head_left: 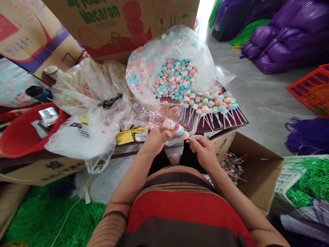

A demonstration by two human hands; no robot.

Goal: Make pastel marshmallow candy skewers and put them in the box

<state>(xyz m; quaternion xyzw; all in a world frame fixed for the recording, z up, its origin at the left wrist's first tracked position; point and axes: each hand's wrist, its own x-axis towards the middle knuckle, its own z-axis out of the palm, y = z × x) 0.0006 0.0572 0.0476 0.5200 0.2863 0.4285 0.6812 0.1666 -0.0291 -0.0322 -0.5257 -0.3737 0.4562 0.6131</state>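
Note:
A pastel candy skewer (pixel 176 128) in clear plastic wrapping lies between my hands, over the table's front edge. My left hand (pixel 159 135) holds its upper end, thumb on top and some fingers spread behind. The fingers of my right hand (pixel 202 147) pinch the white stick at its lower end. Just beyond, a printed clear packet (pixel 147 116) reaches toward my left hand. Rows of candy skewers (pixel 210 103) rest at the table's right end, sticks toward me. Yellow twist ties (pixel 128 136) lie left of my left hand.
A big open bag of pink, blue and white candies (pixel 177 77) stands behind the skewers. At the left are a red basin (pixel 12 140) and a white plastic bag (pixel 82 133). An open cardboard box (pixel 257 171) with wrapped skewers sits low at the right.

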